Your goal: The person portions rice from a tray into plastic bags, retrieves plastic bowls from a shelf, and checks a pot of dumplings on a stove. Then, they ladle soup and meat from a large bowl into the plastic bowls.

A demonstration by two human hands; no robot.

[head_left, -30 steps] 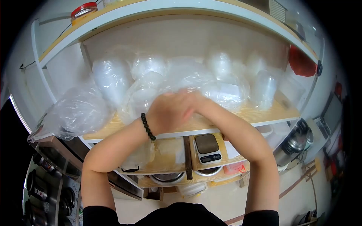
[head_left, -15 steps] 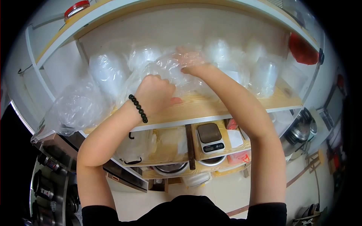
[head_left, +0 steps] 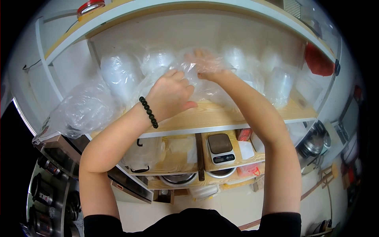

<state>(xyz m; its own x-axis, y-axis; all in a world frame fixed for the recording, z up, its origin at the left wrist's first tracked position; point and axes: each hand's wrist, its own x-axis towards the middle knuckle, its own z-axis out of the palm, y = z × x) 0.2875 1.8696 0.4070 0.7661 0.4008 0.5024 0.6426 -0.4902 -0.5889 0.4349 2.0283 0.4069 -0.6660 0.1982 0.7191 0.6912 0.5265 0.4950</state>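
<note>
A clear plastic bag (head_left: 183, 85) lies crumpled across the middle shelf, in front of the back wall. My left hand (head_left: 173, 93), with a dark beaded bracelet (head_left: 148, 112) at the wrist, has its fingers curled at the bag's near side. Its thumb sticks out to the right, and the fingertips are hidden behind the knuckles. Seen through the film, my right hand (head_left: 207, 67) is inside or behind the bag, fingers spread upward and blurred. Bagged stacks of clear plastic containers stand on both sides: one stack (head_left: 116, 75) at left, another (head_left: 281, 85) at right.
Another bulging plastic bag (head_left: 85, 110) hangs over the shelf's left end. On the shelf below sits a kitchen scale (head_left: 221, 147) beside a red box (head_left: 244, 134). A red item (head_left: 319, 59) hangs at upper right. Pots (head_left: 314, 144) stand at far right.
My left hand has moved slightly up and right, its fist loosening and the thumb showing more. My right hand has shifted a little right, with the film lifted around it.
</note>
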